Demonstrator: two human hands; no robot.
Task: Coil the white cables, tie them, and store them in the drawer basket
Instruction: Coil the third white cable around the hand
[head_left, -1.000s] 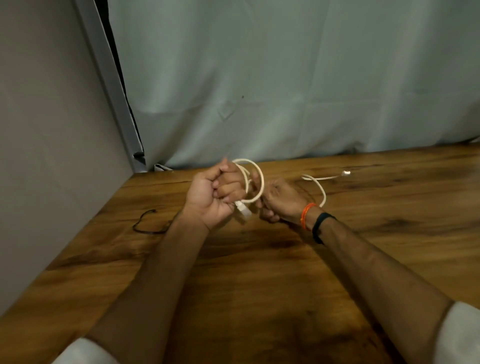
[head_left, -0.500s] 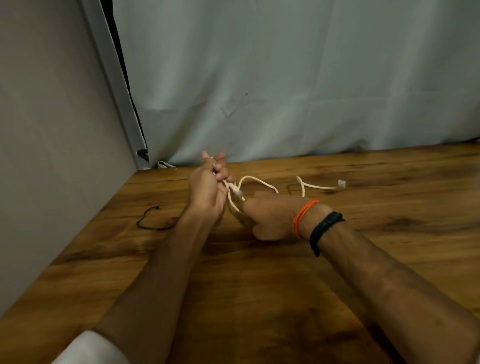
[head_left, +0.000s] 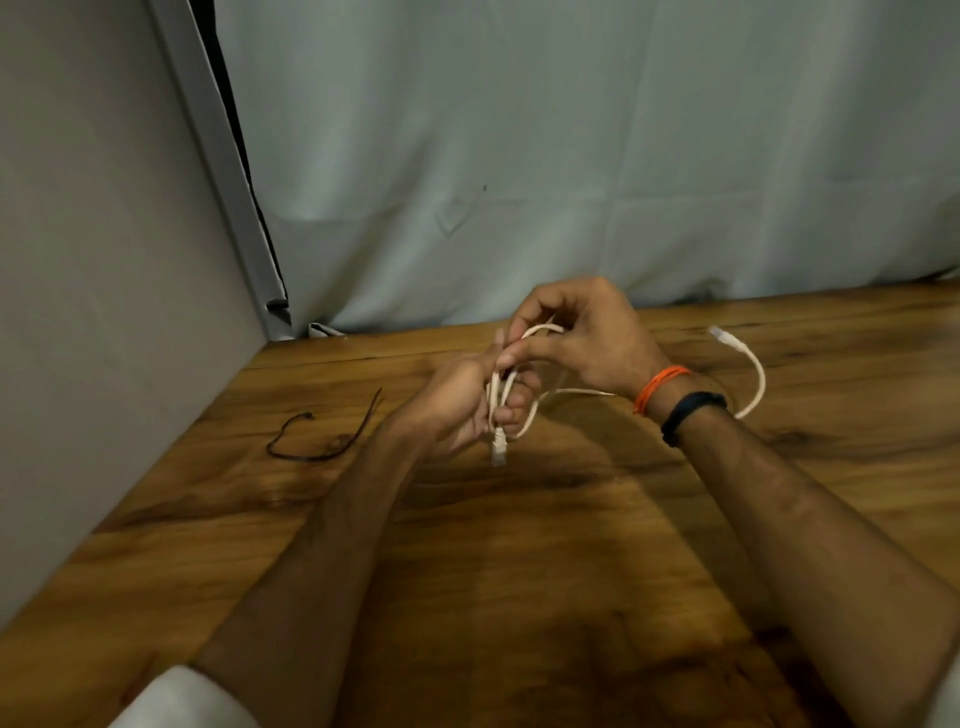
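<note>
**Both hands on a white cable above the worktop**

The left hand (head_left: 457, 402) grips several loops of the white cable (head_left: 524, 415), its fingers curled round the bundle just above the wooden worktop (head_left: 519, 545). One plug end (head_left: 498, 451) hangs down below this hand. The right hand (head_left: 587, 332) is raised just above and beside the left one, its thumb and forefinger pinching a strand at the top of the loops, the other fingers bent. From the hands the cable runs right, passes behind the right wrist, which wears an orange thread band (head_left: 660, 387) and a black band (head_left: 693, 415), and curves up to its other plug (head_left: 723, 335), lying on the worktop. A thin black tie (head_left: 322, 434) lies on the worktop to the left of the hands, apart from them. A pale curtain (head_left: 571, 156) hangs behind.
</note>
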